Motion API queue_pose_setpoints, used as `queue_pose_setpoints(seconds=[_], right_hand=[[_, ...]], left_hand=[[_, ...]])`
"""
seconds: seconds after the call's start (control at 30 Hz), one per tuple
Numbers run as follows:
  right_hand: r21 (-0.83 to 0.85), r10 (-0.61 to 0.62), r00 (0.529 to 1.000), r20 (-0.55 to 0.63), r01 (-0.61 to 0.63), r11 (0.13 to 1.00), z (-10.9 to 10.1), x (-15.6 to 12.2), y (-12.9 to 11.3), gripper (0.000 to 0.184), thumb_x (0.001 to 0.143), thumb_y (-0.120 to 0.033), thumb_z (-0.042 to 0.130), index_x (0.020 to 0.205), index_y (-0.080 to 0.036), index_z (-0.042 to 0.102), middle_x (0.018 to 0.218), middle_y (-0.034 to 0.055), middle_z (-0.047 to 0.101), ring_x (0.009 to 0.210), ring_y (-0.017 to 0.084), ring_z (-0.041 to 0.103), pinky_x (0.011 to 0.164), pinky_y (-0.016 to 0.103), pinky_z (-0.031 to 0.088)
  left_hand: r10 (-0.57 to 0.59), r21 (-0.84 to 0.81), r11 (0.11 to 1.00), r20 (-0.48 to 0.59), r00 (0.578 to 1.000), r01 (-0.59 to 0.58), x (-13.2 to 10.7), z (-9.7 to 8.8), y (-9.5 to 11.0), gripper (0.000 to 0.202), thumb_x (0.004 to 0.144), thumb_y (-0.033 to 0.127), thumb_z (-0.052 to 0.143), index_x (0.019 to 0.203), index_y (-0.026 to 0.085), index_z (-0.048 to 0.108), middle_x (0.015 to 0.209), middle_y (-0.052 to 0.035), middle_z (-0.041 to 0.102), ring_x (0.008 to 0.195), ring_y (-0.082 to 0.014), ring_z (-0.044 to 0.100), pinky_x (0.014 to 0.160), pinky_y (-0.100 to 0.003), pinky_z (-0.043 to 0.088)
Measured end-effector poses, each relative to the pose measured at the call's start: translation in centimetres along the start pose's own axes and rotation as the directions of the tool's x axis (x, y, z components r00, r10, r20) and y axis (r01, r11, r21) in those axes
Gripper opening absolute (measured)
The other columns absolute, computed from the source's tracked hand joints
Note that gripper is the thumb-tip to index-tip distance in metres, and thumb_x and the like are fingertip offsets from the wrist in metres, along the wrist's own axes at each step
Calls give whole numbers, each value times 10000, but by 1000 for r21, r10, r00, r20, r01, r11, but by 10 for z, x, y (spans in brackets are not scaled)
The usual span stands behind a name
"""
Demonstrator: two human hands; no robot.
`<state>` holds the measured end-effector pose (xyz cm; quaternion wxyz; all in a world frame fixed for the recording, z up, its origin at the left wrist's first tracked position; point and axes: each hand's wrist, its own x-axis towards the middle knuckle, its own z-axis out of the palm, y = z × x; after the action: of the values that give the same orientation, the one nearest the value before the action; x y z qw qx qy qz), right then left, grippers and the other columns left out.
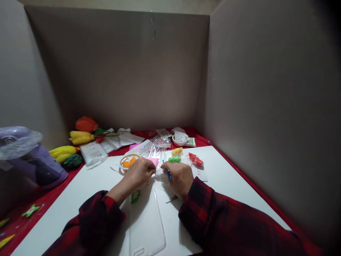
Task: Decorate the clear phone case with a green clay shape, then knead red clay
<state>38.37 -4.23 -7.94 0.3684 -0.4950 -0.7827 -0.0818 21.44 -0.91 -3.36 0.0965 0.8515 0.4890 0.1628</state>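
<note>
My left hand (pixel 139 172) is closed, pinching a clear plastic packet (pixel 157 154) with a pink piece in it. My right hand (pixel 179 177) is closed round a thin blue tool (pixel 168 173), its tip near the packet. Both hands rest on a white board (pixel 229 177). Below them lies a clear phone case (pixel 146 224) with a small green flower shape (pixel 135 196) on it. Small clay lumps lie just beyond: yellow (pixel 177 151), green (pixel 174 159) and red (pixel 195 159).
A small round dish with orange pieces (pixel 128 161) sits by the left hand. Paper flowers (pixel 81 137), sticker sheets (pixel 93 152) and a tape roll (pixel 180 138) lie at the back on red cloth. A purple appliance (pixel 32 160) stands left. Grey partition walls enclose three sides.
</note>
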Motion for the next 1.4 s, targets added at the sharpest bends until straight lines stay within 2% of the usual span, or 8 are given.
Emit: queue_pose_setpoints(seconds=[0.27, 0.5, 0.63, 0.9, 1.1, 1.23, 1.4], right_hand=[[-18, -4, 1000, 2, 4, 1000, 0, 1, 0, 129, 781, -139, 569, 849, -218, 644, 676, -14, 688, 620, 155, 622, 557, 268, 282], [-30, -8, 1000, 12, 8, 1000, -1, 1, -1, 104, 807, -184, 548, 833, -209, 645, 674, -4, 686, 618, 159, 617, 552, 280, 270], [-30, -5, 1000, 15, 6, 1000, -3, 1, -2, 95, 810, -203, 549, 810, -206, 644, 666, -4, 682, 613, 161, 616, 547, 284, 263], [-22, -2, 1000, 19, 3, 1000, -3, 2, -2, 81, 786, -188, 565, 818, -207, 637, 685, -7, 689, 622, 163, 624, 550, 282, 265], [-14, 4, 1000, 28, -4, 1000, -2, 2, -2, 76, 791, -195, 578, 834, -206, 640, 700, -1, 699, 638, 165, 629, 563, 273, 281], [-4, 6, 1000, 30, -6, 1000, -1, 1, -1, 76, 795, -212, 584, 843, -204, 642, 708, 5, 703, 653, 166, 631, 569, 265, 292], [8, -4, 1000, 29, 4, 1000, -1, 0, -1, 80, 803, -198, 569, 837, -206, 640, 699, 1, 693, 645, 159, 623, 575, 262, 308]], left_hand=[[38, 74, 997, -15, 999, -37, -2, 0, 4, 238, 657, 47, 488, 525, 178, 638, 523, -12, 552, 609, -159, 476, 592, -266, 310], [79, 145, 987, -77, 994, -67, -3, 5, 7, 217, 697, 63, 501, 555, 171, 624, 604, -49, 532, 676, -197, 464, 609, -294, 304], [73, 128, 990, -103, 992, -59, -3, 7, 2, 203, 717, 86, 501, 602, 171, 645, 627, -56, 553, 696, -205, 476, 637, -306, 325], [40, 13, 999, -107, 993, -39, -5, 6, -2, 202, 699, 93, 505, 608, 178, 664, 630, -56, 611, 700, -202, 499, 664, -313, 336], [-40, -157, 987, -94, 995, 25, -3, 1, -2, 186, 675, 107, 506, 625, 161, 676, 651, -56, 664, 669, -190, 549, 647, -302, 364], [-115, -328, 940, -57, 992, 90, -3, -3, -4, 159, 685, 186, 532, 663, 149, 685, 666, -54, 673, 644, -184, 579, 603, -287, 394], [-148, -535, 834, 15, 989, 133, -7, -7, -5, 202, 712, 302, 549, 717, 147, 680, 666, -39, 660, 638, -169, 590, 595, -274, 442]])
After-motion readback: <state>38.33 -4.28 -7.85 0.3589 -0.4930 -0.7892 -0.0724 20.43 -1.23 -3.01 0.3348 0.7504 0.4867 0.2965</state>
